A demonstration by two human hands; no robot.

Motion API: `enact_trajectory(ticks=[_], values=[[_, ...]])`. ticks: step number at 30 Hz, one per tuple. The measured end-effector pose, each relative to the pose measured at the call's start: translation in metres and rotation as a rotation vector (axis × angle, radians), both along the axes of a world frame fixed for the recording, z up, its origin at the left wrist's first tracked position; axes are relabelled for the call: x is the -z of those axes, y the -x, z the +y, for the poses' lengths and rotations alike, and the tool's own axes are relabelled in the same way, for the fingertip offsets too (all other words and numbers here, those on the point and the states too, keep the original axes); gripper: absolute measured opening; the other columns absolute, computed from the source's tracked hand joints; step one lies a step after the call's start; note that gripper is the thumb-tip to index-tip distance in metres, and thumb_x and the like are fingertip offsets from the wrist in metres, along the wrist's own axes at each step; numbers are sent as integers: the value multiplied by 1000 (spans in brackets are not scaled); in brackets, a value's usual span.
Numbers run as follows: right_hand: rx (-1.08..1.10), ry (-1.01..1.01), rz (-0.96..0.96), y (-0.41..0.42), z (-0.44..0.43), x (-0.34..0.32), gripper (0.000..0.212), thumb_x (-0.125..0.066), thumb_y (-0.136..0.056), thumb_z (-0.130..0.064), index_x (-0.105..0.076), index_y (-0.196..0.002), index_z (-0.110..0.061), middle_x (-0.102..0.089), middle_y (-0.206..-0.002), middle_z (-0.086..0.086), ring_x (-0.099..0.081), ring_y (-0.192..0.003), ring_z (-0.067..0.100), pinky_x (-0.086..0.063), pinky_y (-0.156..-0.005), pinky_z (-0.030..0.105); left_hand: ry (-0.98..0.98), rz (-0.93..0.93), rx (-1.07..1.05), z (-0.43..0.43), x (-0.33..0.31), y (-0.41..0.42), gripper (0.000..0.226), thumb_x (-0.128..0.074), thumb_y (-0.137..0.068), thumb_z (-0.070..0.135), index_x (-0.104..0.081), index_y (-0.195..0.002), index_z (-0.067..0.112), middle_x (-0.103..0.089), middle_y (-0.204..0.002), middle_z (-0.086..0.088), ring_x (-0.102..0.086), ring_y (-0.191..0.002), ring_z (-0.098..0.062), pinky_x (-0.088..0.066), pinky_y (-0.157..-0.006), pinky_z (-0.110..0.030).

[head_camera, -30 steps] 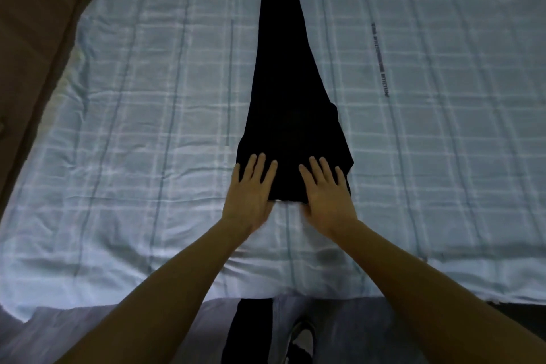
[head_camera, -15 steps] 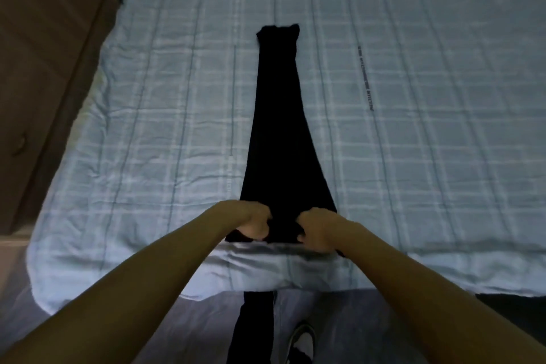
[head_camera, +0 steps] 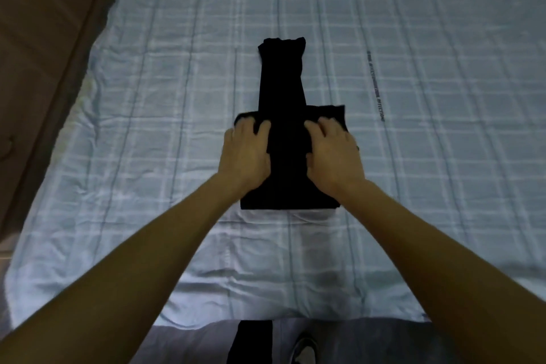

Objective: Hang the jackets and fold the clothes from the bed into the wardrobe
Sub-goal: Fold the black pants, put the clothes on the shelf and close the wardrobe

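Well, on the head view the garment [head_camera: 282,83] lies flat on the bed [head_camera: 147,103], black against a pale blue checked sheet, running lengthwise away from me. Its near part is a wide doubled block with a straight near edge. From the block's far edge a narrow strip runs on toward the far side of the bed and ends in a slightly crumpled tip.

My left grip [head_camera: 245,154] sits palm down on the left half of the block, and my right grip [head_camera: 334,154] sits palm down on the right half. A band of black cloth shows between them. Both reach the block's far edge, where the fingers bend down over the corners. The fingertips are blurred there, so I cannot tell whether either grip is pinching the edge or only pressing on it. The block's near edge lies on my side of both wrists, passing under the forearms.

Right of the garment, well apart from it, a line of print [head_camera: 375,86] runs along the sheet. A wooden cabinet [head_camera: 38,53] stands against the bed's left side. Past the bed's near edge, low in the view, I see a shoe [head_camera: 304,349] and a dark strip [head_camera: 251,343] beside it.
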State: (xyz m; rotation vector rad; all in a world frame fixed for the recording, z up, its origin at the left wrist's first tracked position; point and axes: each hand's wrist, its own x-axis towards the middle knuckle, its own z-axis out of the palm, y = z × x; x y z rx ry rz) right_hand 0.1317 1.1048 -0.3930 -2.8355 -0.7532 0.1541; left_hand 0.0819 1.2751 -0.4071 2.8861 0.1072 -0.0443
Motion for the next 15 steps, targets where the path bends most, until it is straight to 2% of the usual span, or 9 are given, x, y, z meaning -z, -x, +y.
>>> enact_trajectory(ticks=[2,4,6,8,10,11,15], values=[[-55,83,134,12,0,28,67,-56,-88,-22,-25,-147,-14,-27,-151,15,-21,-141,32,-25,-110,46,36,34,76,-6,31,19,66,-63,-82,25,-38,-140,7,-44,-133,-24,-43,-122,-38,-36,-96,-47],[-95,204,245,22,-2,52,76,-55,-90,-30,-10,-150,-16,-13,-157,12,-8,-145,29,-17,-114,44,-4,161,146,-13,56,37,78,-59,-85,41,-24,-148,10,-25,-150,-24,-23,-139,-37,-26,-109,-52],[-120,301,266,27,-3,67,88,-58,-88,-36,1,-151,-16,1,-158,11,4,-146,28,-8,-116,45,-92,262,187,-20,75,47,91,-52,-87,53,0,-152,15,2,-157,-19,2,-146,-32,-9,-116,-52],[-131,362,210,30,-2,77,94,-60,-87,-38,6,-150,-16,7,-158,13,9,-145,29,-2,-117,47,-134,257,175,-22,87,50,97,-53,-87,53,10,-150,17,11,-157,-19,10,-145,-32,-4,-116,-51],[-119,353,110,31,-2,87,89,-60,-87,-31,0,-151,-16,1,-158,15,5,-146,31,-2,-116,49,-118,139,126,-22,95,45,97,-64,-82,46,-3,-151,16,-3,-157,-21,-3,-145,-35,-13,-114,-53],[-112,322,54,30,-2,92,84,-61,-87,-25,-9,-151,-15,-8,-157,16,-3,-146,32,-6,-116,50,-119,91,100,-23,97,40,96,-68,-79,42,-11,-151,15,-12,-156,-21,-10,-145,-36,-17,-113,-54],[-103,191,-60,26,-7,105,67,-74,-70,0,-51,-133,-5,-52,-135,21,-46,-128,39,-37,-102,54,-199,132,111,-25,96,25,89,-69,-82,24,-14,-151,13,-19,-154,-22,-16,-143,-37,-16,-115,-53]])
